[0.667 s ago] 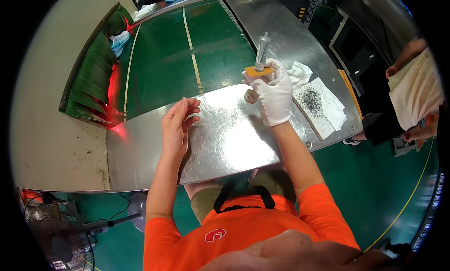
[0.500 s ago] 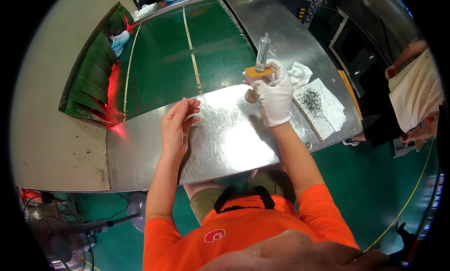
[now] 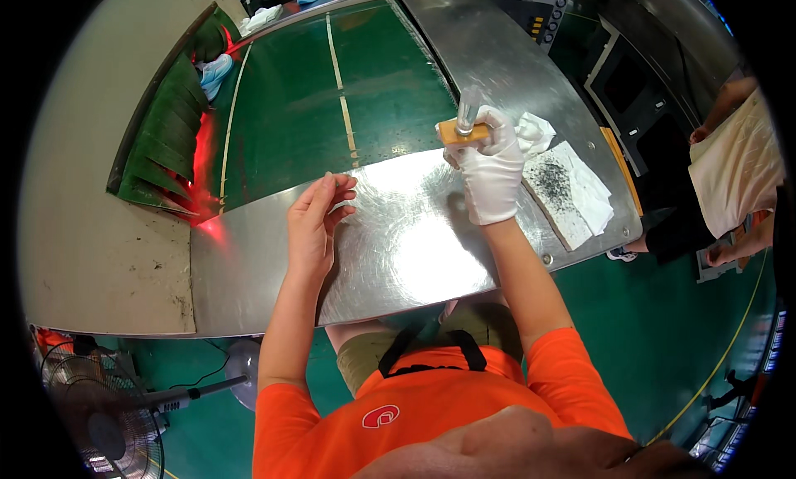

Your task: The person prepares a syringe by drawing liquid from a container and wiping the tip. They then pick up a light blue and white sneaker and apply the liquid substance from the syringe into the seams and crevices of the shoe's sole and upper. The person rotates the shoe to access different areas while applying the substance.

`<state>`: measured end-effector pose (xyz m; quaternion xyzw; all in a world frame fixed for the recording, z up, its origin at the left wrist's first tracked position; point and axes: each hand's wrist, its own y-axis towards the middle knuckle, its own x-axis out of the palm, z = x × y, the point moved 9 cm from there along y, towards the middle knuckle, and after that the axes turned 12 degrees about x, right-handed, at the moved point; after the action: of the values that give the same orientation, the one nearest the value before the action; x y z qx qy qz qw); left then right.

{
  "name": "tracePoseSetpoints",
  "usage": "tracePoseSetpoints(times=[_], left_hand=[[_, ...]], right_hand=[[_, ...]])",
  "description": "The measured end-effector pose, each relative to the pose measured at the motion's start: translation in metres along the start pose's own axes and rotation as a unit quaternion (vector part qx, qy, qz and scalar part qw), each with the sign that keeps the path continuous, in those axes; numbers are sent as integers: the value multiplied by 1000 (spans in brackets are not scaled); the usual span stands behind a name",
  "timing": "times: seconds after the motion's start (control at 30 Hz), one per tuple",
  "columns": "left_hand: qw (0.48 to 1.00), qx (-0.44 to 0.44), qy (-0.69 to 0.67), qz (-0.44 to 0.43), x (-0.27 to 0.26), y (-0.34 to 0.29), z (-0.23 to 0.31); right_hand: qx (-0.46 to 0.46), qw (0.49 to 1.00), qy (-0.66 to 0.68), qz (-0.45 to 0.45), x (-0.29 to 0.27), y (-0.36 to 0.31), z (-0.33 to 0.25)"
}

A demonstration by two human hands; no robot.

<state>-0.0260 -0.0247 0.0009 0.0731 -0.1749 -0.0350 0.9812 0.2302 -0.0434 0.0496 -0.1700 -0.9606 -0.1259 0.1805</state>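
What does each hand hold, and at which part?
The gloved right hand grips a tool around its lower body. The bare left hand only presses the metal sheet.

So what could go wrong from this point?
The bare left hand presses near the metal sheet's far edge, which could cut it. The gloved right hand works a tool with an orange block at the sheet's corner; a slip could scratch the sheet. The dirty cloth nearby might spread grit.

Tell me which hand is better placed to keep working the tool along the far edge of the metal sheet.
Probably the right hand: gloved, it already grips the orange-handled tool at the far edge of the metal sheet. The bare left hand lies flat on the sheet, steadying it.
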Motion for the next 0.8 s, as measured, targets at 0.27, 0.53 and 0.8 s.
tracePoseSetpoints(times=[0.27, 0.53, 0.8], left_hand=[[1000, 1, 0, -1, 0, 1, -1], [1000, 4, 5, -1, -3, 0, 0], [999, 9, 34, -9, 5, 4, 1]], right_hand=[[-22, 1000, -16, -4, 2, -3, -7], [-13, 1000, -12, -11, 4, -1, -2], [-13, 998, -66, -15, -1, -2, -8]])
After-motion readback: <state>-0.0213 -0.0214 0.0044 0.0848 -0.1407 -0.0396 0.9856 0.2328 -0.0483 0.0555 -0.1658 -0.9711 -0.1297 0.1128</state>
